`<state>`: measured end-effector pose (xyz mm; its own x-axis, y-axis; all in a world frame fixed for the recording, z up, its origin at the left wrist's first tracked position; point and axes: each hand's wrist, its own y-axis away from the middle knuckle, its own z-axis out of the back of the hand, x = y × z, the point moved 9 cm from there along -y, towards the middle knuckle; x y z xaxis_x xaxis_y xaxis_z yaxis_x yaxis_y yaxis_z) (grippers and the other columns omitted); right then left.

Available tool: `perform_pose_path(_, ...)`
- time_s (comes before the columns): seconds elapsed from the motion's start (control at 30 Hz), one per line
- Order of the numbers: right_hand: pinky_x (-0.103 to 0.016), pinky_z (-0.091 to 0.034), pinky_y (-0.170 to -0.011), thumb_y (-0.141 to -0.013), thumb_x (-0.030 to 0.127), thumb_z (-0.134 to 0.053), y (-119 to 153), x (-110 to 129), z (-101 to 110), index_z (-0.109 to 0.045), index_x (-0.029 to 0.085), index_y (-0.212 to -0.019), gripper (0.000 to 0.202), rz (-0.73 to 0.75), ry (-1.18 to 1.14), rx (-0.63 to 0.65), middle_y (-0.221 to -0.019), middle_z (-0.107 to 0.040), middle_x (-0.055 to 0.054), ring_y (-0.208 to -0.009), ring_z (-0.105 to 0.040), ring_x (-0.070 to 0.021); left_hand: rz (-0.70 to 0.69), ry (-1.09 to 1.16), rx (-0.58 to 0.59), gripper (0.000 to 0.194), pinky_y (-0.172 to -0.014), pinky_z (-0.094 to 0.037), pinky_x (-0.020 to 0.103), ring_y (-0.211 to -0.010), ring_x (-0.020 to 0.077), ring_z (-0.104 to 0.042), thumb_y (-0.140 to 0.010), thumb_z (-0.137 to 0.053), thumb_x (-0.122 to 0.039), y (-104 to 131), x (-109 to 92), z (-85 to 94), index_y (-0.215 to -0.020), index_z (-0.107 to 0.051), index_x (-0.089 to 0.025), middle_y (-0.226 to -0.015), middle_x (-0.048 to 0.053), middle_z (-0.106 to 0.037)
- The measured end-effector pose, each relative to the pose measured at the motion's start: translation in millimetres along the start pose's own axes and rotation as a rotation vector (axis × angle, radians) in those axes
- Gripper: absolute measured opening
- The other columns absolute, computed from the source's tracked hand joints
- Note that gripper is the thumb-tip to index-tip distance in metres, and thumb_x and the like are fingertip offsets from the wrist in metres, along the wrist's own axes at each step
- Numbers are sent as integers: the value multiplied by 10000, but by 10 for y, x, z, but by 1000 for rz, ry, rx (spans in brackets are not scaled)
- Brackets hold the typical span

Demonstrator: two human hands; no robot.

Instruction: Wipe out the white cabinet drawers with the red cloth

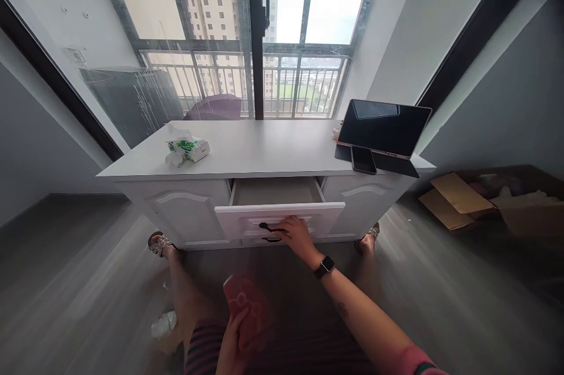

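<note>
My right hand [293, 231], with a dark watch [325, 267] on its wrist, is closed on the black drawer handle [267, 227]. The white drawer [229, 221] is pulled partway out of the cabinet, and the part of its inside that shows [277, 191] looks bare. Lower down, my left hand [235, 328] grips a flat red thing [247, 301] with a faint pale pattern. Motion blurs that thing, so its kind is unclear. It hangs in front of the cabinet, apart from the drawer. A second dark handle [272, 240] shows just below the drawer.
On the white cabinet top [268, 149] lie a tissue pack [189, 149] at left and a tablet [383, 127] with a phone [363, 160] at right. An opened cardboard box [467, 196] stands on the floor at right. Crumpled white stuff [164, 324] lies at lower left. Windows rise behind.
</note>
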<state>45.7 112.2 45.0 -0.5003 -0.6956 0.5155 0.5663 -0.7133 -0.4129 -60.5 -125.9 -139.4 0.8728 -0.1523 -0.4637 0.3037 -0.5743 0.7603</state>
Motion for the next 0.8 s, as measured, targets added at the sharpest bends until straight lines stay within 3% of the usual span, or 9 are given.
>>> perform_pose_path(0.3,-316,-322,-815,-923,343,-557,-605,-379,-120,-713,223,-919,197,-87,83,42,-979,-700,-38,-996,-557,-206,48,-76,10,427,-730,-566,455,-755,258,-710,-661,-750,-182,109,117,51,-1047,-571,-218,-873,46,-714)
perform_pose_path(0.47,-310,-328,-829,-919,337,-556,-852,-536,-169,-689,208,-942,187,-118,122,63,-1007,-687,-48,-1020,-553,-208,17,-65,-17,420,-675,-569,386,-703,231,-698,-659,-736,-163,254,25,64,-1052,-595,-204,-876,52,-711)
perform_pose_path(0.63,-317,-345,-853,-925,318,-541,-1002,-606,-175,-683,199,-938,185,-124,151,76,-1009,-684,-57,-1029,-558,-212,5,-84,-30,413,-626,-555,344,-644,211,-683,-683,-714,-157,322,-37,106,-1075,-588,-180,-833,45,-705)
perform_pose_path(0.8,-364,-380,-901,-918,270,-531,-1052,-520,-119,-681,187,-968,178,-149,181,73,-1035,-681,-79,-1055,-562,-234,-10,-97,11,517,-677,-569,433,-737,252,-697,-692,-716,-192,425,-60,51,-1182,-553,-225,-888,40,-706)
